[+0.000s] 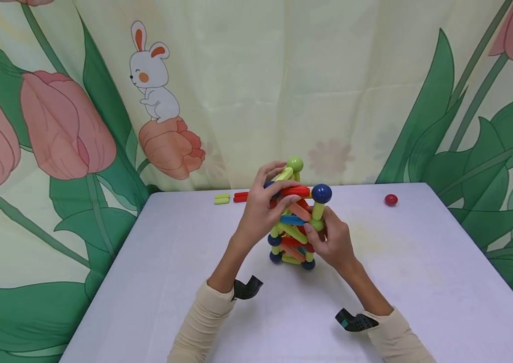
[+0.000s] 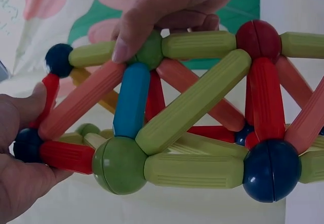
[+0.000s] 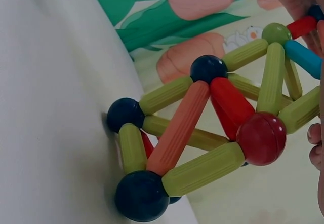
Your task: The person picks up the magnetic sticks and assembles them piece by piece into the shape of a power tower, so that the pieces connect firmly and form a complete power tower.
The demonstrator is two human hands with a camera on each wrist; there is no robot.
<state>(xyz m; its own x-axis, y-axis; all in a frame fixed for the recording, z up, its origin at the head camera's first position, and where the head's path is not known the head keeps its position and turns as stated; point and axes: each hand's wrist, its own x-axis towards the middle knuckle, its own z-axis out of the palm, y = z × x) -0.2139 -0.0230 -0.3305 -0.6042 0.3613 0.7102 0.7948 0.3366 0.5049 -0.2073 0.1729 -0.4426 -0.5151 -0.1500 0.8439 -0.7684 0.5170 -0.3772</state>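
Note:
A tower of magnetic sticks and balls stands upright near the table's middle. My left hand grips its upper left corner, thumb and fingers around a dark blue ball and the red stick beside it. On the right side, my right hand pinches a green ball below the top blue ball. Another green ball forms the peak at the back. Dark blue balls make the base corners, and a red ball sits a level higher. Fingers hide parts of the upper frame.
Loose yellow-green sticks and red sticks lie at the table's back edge, left of the tower. A single red ball rests at the back right. Behind the white table hangs a printed curtain.

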